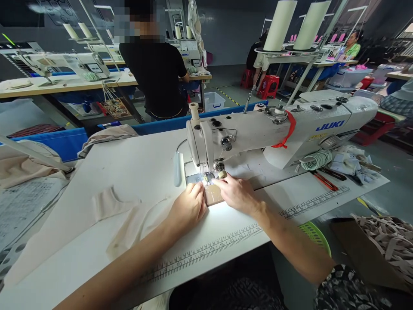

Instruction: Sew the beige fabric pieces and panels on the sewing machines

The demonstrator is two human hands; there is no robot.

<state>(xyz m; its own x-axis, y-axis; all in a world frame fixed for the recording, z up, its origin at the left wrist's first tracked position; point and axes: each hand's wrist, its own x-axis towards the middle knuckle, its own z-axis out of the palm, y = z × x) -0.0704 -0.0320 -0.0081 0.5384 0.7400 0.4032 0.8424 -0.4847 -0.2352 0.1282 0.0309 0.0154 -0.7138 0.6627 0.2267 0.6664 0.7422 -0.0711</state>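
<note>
A white Juki sewing machine point(290, 125) stands on a white table point(135, 163). A small beige fabric piece point(213, 194) lies under its needle, lit by the machine's lamp. My left hand point(189, 206) is curled, its fingertips pressing the left edge of that piece just before the presser foot point(206, 176). My right hand point(237, 193) lies on the piece's right side, fingers pinched together toward the needle. A beige fabric strip runs from the piece leftward across the table.
Loose beige fabric pieces point(109, 202) lie on the table at left. Scissors and scraps point(342, 165) sit right of the machine. A green basket point(314, 234) and a box of beige strips point(387, 241) stand at lower right. A person in black point(155, 73) stands behind.
</note>
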